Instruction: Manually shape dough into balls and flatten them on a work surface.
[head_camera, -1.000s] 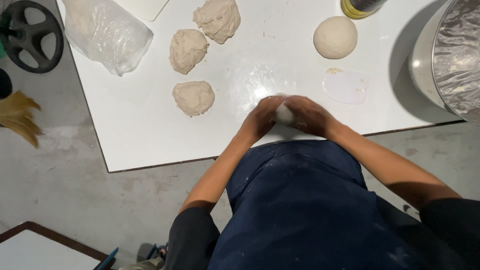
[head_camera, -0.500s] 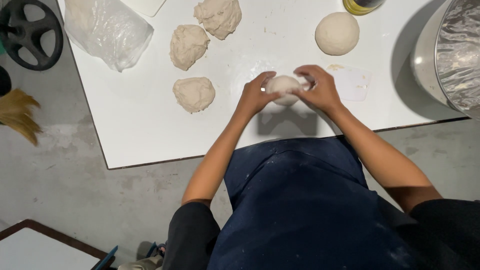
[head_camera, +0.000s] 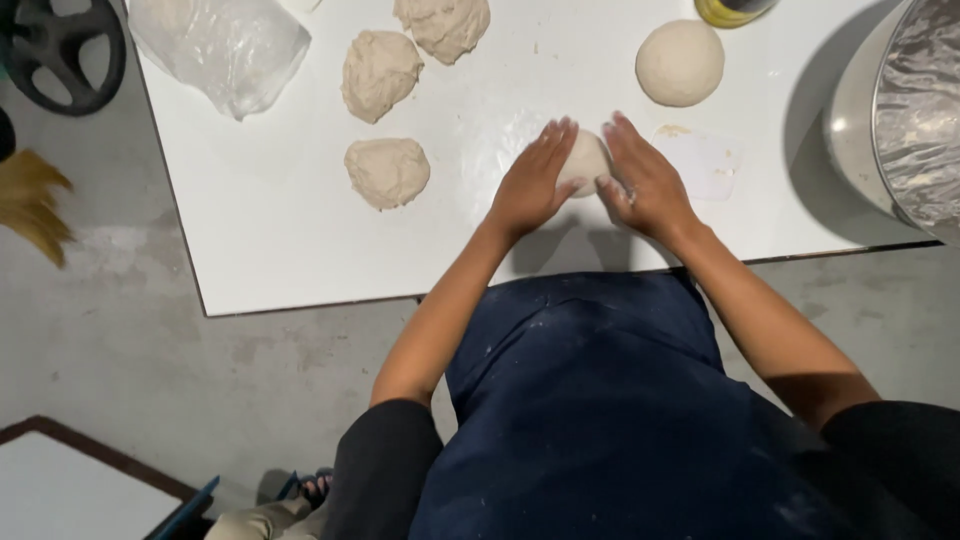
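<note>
Dough is the matter on this white table (head_camera: 300, 250): a small pale dough piece (head_camera: 583, 160) sits near the middle of the top, cupped between 2 bare hands. Left hand (head_camera: 532, 183) lies flat against its left side with fingers straight and together, pointing toward the far edge; right hand (head_camera: 645, 180) presses the right side the same way, so both palms close on the piece from either side, with its top showing between them. Just right of the right hand a thin white scraper (head_camera: 705, 163) lies flat on the table. Farther off, a smooth round dough ball (head_camera: 680, 62) rests near a yellow container (head_camera: 733, 10) at the far edge. To the left, 3 rough dough lumps (head_camera: 387, 172) sit well apart from the hands, and a clear plastic bag (head_camera: 220, 45) lies at the far left corner. A large metal bowl (head_camera: 915, 120) stands at the right edge. A floury dark blue apron (head_camera: 600, 400) fills the near view.
</note>
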